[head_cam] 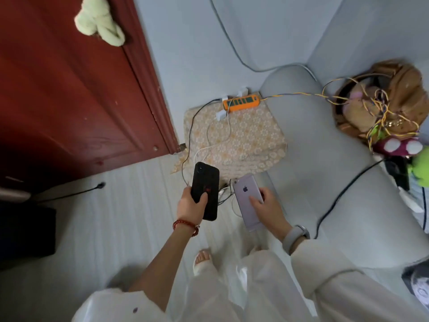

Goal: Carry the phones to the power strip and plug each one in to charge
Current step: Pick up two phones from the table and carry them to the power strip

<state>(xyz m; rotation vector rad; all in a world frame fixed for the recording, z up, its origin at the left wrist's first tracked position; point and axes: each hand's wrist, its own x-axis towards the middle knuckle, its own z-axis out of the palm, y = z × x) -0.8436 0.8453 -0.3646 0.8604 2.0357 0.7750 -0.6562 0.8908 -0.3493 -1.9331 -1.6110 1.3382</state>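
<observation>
My left hand [191, 204] grips a black phone [206, 184], back side up. A silver phone [246, 196] with an apple logo sits in my right hand [267, 208], also back up. Both are held above the floor, near the front edge of a stool covered with a floral cloth [250, 135]. On the stool's far edge lies an orange power strip [241, 102] with white chargers [220, 115] plugged in. White cables [228, 126] and a dark cable [190, 129] trail from it over the cloth toward the phones.
A red-brown door [69, 89] stands at the left with a green plush slipper [99, 20] hanging on it. A grey sofa [325, 170] fills the right, with a brown bag [390, 98], tangled yellow wires and plush toys. A black cable crosses the sofa. My feet are on the pale floor [116, 217].
</observation>
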